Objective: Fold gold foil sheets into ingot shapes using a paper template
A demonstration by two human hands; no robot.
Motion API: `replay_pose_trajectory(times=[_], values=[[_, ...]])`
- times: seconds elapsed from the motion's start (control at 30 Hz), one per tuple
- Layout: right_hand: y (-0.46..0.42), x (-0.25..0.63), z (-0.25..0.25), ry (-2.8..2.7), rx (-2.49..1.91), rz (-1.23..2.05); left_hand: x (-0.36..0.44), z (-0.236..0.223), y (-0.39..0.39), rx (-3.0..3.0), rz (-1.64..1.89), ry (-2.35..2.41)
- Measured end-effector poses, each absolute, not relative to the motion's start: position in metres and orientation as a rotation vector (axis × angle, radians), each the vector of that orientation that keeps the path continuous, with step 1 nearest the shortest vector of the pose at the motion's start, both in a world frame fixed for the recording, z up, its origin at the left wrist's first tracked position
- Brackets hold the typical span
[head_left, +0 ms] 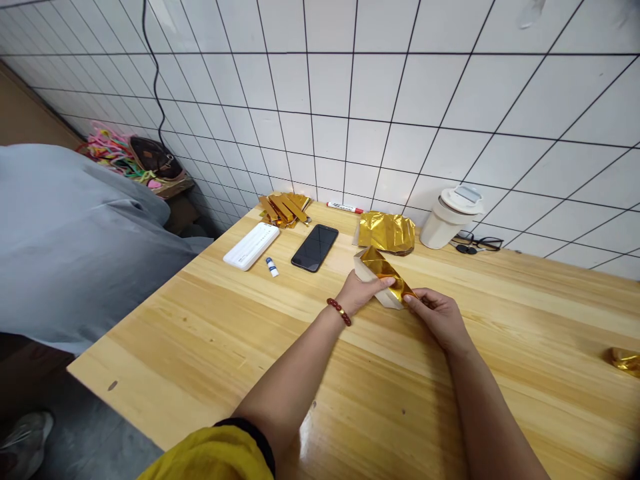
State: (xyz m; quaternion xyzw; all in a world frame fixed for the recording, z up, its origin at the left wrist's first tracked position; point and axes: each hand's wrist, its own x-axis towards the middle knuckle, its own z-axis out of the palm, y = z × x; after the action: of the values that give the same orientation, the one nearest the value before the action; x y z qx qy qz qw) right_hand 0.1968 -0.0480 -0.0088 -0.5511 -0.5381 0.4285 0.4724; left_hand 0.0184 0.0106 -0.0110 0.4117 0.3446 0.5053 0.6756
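Both hands hold one folded piece of gold foil paper (pixel 387 270) above the wooden table. Its front is shiny gold and its backing shows pale along the left and lower edges. My left hand (pixel 361 292), with a red bead bracelet at the wrist, grips it with the thumb pressed on the gold face; the other fingers are hidden behind. My right hand (pixel 440 317) pinches the lower right corner between thumb and fingers. Just beyond lies a stack of gold foil sheets (pixel 386 232), and farther left is a pile of gold strips (pixel 285 209).
On the wooden table (pixel 210 340) lie a white power bank (pixel 251 246), a small glue stick (pixel 271 267), a black phone (pixel 315 247) and a marker (pixel 344 208). A white cup (pixel 450 217) and glasses (pixel 483 241) stand near the tiled wall. Gold foil (pixel 626 361) sits far right.
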Motion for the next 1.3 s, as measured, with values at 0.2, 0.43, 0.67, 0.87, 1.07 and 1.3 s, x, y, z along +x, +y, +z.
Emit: replay_pose_trajectory(times=[0.2,0.43,0.67,0.87,1.07,1.3], values=[[-0.049,0.205,-0.012,-1.343,-1.309,1.016,0.019,-0.015,0.013,0.876,1.188,0.795],[-0.047,0.202,-0.017,-1.335,-1.331,1.077,0.017,-0.011,0.009,1.052,1.029,0.805],[-0.048,0.200,-0.013,-1.385,-1.356,1.048,0.017,-0.010,0.007,1.062,0.921,0.755],[-0.048,0.200,-0.011,-1.350,-1.357,1.046,0.016,-0.007,0.004,1.119,0.862,0.723],[-0.047,0.200,-0.012,-1.338,-1.334,1.060,0.020,-0.014,0.002,1.318,0.856,0.715],[-0.048,0.202,-0.012,-1.419,-1.292,1.085,0.020,-0.016,0.005,1.197,0.893,0.704]])
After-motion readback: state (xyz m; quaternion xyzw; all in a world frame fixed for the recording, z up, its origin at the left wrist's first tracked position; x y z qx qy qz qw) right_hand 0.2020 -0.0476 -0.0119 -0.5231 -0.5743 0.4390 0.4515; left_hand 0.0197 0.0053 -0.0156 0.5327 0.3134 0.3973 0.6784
